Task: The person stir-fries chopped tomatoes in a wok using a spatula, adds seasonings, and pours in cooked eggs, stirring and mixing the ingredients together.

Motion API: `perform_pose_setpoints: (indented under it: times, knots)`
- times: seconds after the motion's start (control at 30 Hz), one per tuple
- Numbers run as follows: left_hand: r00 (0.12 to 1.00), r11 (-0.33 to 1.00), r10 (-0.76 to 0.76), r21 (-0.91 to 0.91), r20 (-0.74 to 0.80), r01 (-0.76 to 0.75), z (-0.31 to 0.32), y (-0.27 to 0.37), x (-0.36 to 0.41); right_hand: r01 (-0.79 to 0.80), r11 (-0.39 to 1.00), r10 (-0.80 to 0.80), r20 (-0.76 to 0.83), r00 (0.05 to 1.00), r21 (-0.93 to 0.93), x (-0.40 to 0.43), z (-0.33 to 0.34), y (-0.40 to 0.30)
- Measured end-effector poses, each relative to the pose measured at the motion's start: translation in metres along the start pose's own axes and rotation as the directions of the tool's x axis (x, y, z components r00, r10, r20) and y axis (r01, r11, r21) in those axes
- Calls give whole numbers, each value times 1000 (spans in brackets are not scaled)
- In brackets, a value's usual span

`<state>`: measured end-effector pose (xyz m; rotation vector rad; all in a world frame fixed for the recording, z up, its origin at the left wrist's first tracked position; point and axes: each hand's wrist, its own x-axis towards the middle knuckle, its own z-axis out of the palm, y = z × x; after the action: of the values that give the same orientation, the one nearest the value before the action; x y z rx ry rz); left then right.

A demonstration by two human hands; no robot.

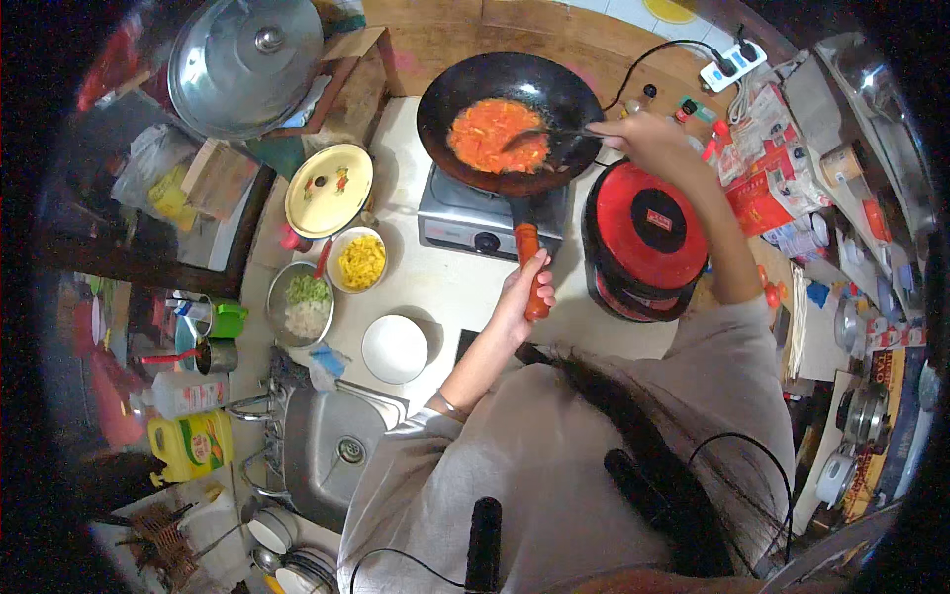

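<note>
My left hand grips the wooden handle of a black wok. The wok sits on a single-burner stove and holds a chunky orange-red sauce that looks like cooked tomato. Above the wok's right rim, my right hand holds a dark metal spatula, its blade resting in the sauce. Just below my right forearm stands a black cooker with a red lid.
Left of the stove are a bowl of yellow scrambled egg, a metal bowl of chopped green and white pieces, an enamel lid and a white bowl. A sink lies at lower left. Bottles and packets crowd the right.
</note>
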<state>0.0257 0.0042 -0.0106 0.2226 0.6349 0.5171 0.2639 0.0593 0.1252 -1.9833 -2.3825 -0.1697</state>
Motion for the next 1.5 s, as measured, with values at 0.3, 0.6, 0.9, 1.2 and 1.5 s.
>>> perform_pose_setpoints:
  times: [0.3, 0.6, 0.9, 1.2, 1.5]
  knots:
    - [1000, 1000, 2, 23, -8, -1, 0, 1, -3, 4, 969, -20, -60, 998, -246, -1, 35, -13]
    - [1000, 1000, 14, 9, 19, -14, -1, 2, -4, -169, 986, 168, -183, 969, 11, 20, 17, 26]
    - [1000, 999, 20, 27, 0, -20, -1, 3, -5, -367, 927, 366, 391, 844, -76, 82, -16, 86]
    - [999, 998, 20, 67, -26, -18, 1, 2, -4, -590, 689, 302, 572, 763, 422, 113, 81, 70]
    - [1000, 999, 14, 36, 2, -14, -1, 0, -2, -502, 445, 245, 438, 865, 742, 86, 99, 43]
